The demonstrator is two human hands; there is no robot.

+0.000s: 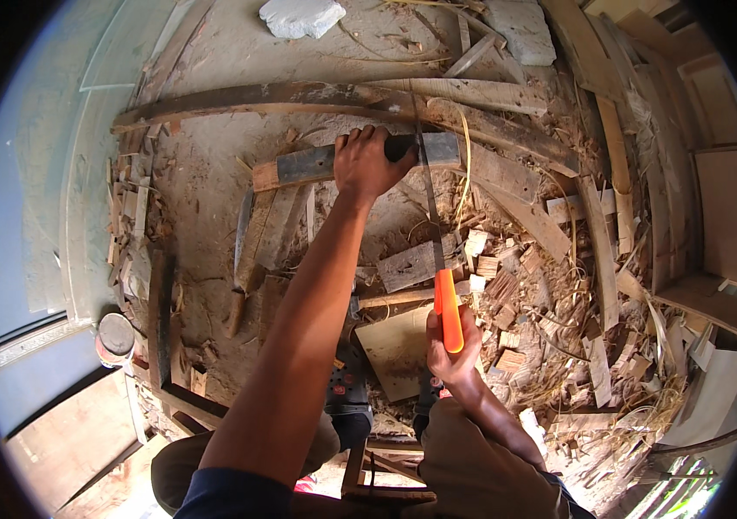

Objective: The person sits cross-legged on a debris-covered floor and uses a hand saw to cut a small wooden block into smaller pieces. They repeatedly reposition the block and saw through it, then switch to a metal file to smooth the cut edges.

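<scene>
A short beam of wood [303,166], dark on its upper face with a bare cut end at the left, lies across the middle of the work area. My left hand [370,163] is closed over it, fingers bent over the far edge and the thumb toward the right. My right hand [457,346] is wrapped round the orange handle of a handsaw [448,298]. The narrow blade runs away from me and lies across the beam, just right of my left thumb. Whether the teeth sit in a cut cannot be made out.
Beyond the beam lies a long dark timber [256,97]. Cut wood blocks [487,266] and offcuts litter the ground at the right. A board [398,350] lies between my feet. A white bucket [116,336] stands at the left, and a pale slab [301,17] lies farther off.
</scene>
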